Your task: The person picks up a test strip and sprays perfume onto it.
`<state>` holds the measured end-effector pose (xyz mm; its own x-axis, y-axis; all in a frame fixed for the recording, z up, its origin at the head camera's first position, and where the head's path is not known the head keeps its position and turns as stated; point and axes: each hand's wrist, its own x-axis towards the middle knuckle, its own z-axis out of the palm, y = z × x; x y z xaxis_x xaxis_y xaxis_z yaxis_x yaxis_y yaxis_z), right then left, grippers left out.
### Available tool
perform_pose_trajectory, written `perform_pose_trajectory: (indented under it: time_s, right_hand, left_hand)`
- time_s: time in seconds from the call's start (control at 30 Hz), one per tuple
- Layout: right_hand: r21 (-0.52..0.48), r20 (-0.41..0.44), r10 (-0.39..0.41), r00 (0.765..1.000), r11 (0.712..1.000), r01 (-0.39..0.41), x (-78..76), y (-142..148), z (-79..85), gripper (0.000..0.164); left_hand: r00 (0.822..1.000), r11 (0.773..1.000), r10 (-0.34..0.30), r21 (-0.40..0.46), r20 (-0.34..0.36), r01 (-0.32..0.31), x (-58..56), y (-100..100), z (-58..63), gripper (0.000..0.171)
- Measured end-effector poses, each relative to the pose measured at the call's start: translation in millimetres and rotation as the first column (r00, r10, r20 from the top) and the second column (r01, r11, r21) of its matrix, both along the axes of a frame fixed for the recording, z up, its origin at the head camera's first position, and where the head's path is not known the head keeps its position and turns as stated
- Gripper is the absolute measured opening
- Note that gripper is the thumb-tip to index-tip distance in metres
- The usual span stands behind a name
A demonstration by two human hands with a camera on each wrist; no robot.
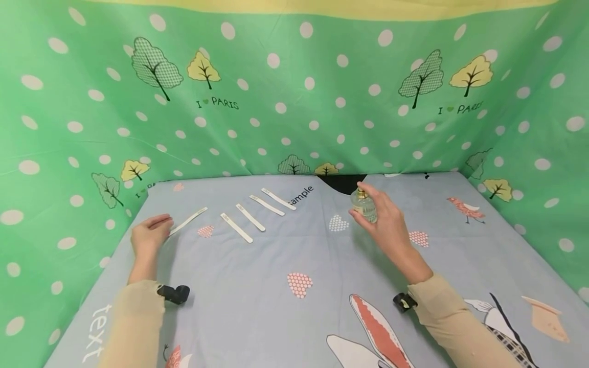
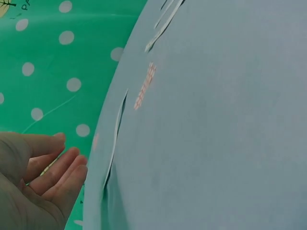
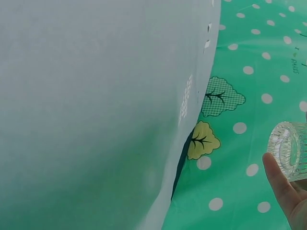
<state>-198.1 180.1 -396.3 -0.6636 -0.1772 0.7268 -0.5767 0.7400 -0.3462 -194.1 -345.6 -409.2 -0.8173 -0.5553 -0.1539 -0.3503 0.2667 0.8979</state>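
A glass perfume bottle point(image 1: 366, 208) with a gold sprayer is raised over the table in my right hand point(image 1: 391, 225). One finger lies on the sprayer top and the thumb is at the bottle's base; in the right wrist view the ribbed glass bottom point(image 3: 284, 149) shows. At the table's left side, my left hand point(image 1: 151, 235) is beside a white paper test strip point(image 1: 188, 221). The left wrist view shows that hand point(image 2: 43, 177) with loosely bent fingers, nothing between them, and the strip point(image 2: 115, 139) lying past the fingertips.
Several more white paper strips point(image 1: 236, 228) lie slantwise in a row at the back left of the table. A grey printed cloth point(image 1: 257, 286) covers the table. Green dotted curtains point(image 1: 257, 92) hang behind and at both sides.
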Motion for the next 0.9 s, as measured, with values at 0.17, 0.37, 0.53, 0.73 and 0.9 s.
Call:
perform_pose_trajectory:
  time_s: [0.17, 0.37, 0.53, 0.73, 0.9]
  right_hand:
    - [-0.005, 0.007, 0.001, 1.000, 1.000, -0.001, 0.0, 0.2, -0.7, 0.071]
    - [-0.007, 0.011, 0.004, 1.000, 1.000, -0.004, -0.8, -0.3, -1.1, 0.071]
    - [-0.009, 0.017, 0.007, 1.000, 1.000, -0.006, -1.5, -1.1, -1.6, 0.071]
    - [-0.010, 0.016, 0.009, 1.000, 1.000, -0.009, -0.8, -1.8, -1.6, 0.071]
    - [-0.012, 0.019, 0.004, 1.000, 1.000, -0.004, -0.4, -1.4, -1.2, 0.071]
  left_hand:
    - [1.000, 1.000, -0.004, 0.009, -0.007, 0.004, -3.9, 8.1, 2.1, 0.045]
    - [1.000, 1.000, -0.011, -0.006, -0.005, 0.011, -7.2, 18.9, 4.0, 0.043]
    - [1.000, 1.000, -0.018, -0.024, -0.005, 0.017, -10.4, 24.6, 1.1, 0.042]
    - [1.000, 0.998, -0.025, -0.057, 0.004, 0.026, -13.3, 27.5, -3.2, 0.041]
    - [0.999, 0.995, -0.044, -0.090, 0.000, 0.044, -14.5, 31.2, -4.4, 0.041]
